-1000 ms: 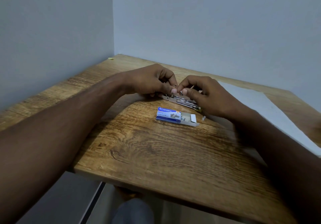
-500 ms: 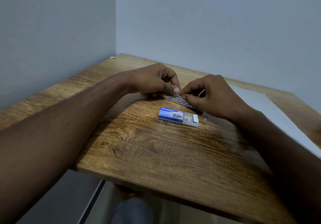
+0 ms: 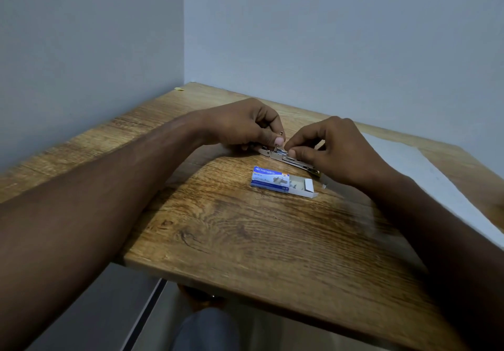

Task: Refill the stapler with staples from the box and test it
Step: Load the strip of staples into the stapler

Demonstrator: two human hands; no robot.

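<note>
A metal stapler (image 3: pixel 275 155) lies opened flat on the wooden table (image 3: pixel 245 241), between my two hands. My left hand (image 3: pixel 245 125) grips its left end, thumb pressed on top. My right hand (image 3: pixel 335 149) pinches thumb and forefinger over the stapler's open channel; whether a staple strip sits between the fingertips is too small to tell. The blue and white staple box (image 3: pixel 278 181) lies just in front of the stapler, its inner tray slid out to the right with some staples showing.
A white sheet of paper (image 3: pixel 425 176) lies on the table under and beyond my right forearm. A few loose staples (image 3: pixel 263 196) lie near the box. Grey walls close the table's left and far sides; its near edge is below my arms.
My right hand's fingertips have shifted slightly left along the stapler toward my left thumb. The left hand, the stapler and the box stay in place.
</note>
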